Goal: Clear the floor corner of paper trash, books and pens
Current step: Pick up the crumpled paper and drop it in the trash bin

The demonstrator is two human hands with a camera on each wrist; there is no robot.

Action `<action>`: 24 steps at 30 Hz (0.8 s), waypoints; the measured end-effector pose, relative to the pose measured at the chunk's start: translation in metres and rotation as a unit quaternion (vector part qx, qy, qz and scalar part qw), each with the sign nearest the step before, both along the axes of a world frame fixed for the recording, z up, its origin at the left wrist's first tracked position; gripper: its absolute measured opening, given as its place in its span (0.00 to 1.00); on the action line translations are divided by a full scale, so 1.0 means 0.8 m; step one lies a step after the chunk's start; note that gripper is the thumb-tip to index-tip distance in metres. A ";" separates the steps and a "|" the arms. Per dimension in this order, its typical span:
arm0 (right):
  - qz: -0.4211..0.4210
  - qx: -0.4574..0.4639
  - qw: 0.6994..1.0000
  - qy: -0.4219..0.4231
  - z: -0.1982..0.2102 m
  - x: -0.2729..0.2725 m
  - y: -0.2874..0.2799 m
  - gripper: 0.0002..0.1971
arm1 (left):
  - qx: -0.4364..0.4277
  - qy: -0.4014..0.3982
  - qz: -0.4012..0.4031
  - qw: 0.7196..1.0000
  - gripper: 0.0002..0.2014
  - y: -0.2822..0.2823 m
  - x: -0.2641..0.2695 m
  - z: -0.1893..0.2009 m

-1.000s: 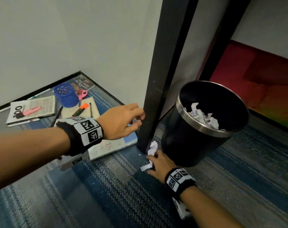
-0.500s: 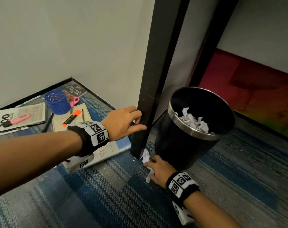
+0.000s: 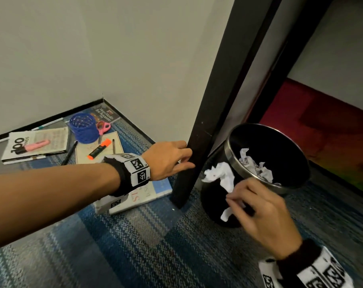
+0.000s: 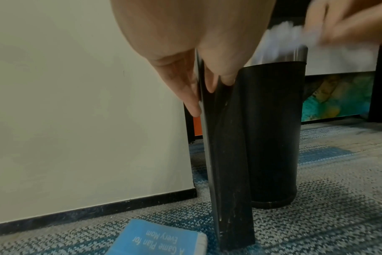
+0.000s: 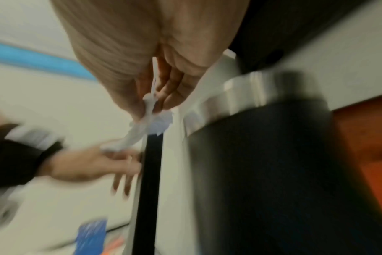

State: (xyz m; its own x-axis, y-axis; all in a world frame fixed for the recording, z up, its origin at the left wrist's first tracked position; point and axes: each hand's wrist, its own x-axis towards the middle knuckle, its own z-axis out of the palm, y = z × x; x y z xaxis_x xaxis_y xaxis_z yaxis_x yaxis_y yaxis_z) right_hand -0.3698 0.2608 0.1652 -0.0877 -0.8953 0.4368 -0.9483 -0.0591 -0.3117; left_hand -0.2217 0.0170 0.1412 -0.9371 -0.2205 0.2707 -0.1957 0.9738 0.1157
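Observation:
My right hand pinches a crumpled white paper and holds it up beside the metal rim of the black trash bin; the right wrist view shows the paper hanging from my fingertips. More crumpled paper lies inside the bin. My left hand rests with straight fingers against the black table leg. Books, a pink highlighter, an orange highlighter and a black pen lie in the floor corner.
A blue mesh pen cup and pink scissors stand among the books. A blue-and-white book lies at the foot of the leg, partly under my left wrist. A white pen lies along the wall. Striped carpet spreads in front.
My right hand has lifted the crumpled paper from the floor at the leg's base up to the bin's rim. My left hand has settled against the table leg.

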 end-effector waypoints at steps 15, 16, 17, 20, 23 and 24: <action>0.157 -0.077 0.976 0.131 0.088 0.051 -0.116 0.08 | -0.052 -0.246 0.053 0.966 0.23 -0.004 0.104 0.050; 0.184 -0.062 0.969 0.156 0.092 0.065 -0.132 0.09 | -0.067 -0.274 0.068 0.957 0.23 -0.011 0.127 0.055; 0.202 -0.042 0.961 0.185 0.096 0.073 -0.145 0.09 | -0.078 -0.299 0.080 0.948 0.24 -0.015 0.142 0.059; 0.257 0.038 0.932 0.252 0.090 0.130 -0.203 0.11 | -0.070 -0.328 0.135 0.932 0.22 -0.045 0.230 0.065; 0.268 0.138 0.903 0.308 0.079 0.200 -0.261 0.10 | -0.064 -0.333 0.169 0.925 0.20 -0.076 0.335 0.063; 0.267 0.177 0.890 0.324 0.075 0.226 -0.281 0.10 | -0.070 -0.336 0.181 0.922 0.20 -0.085 0.372 0.062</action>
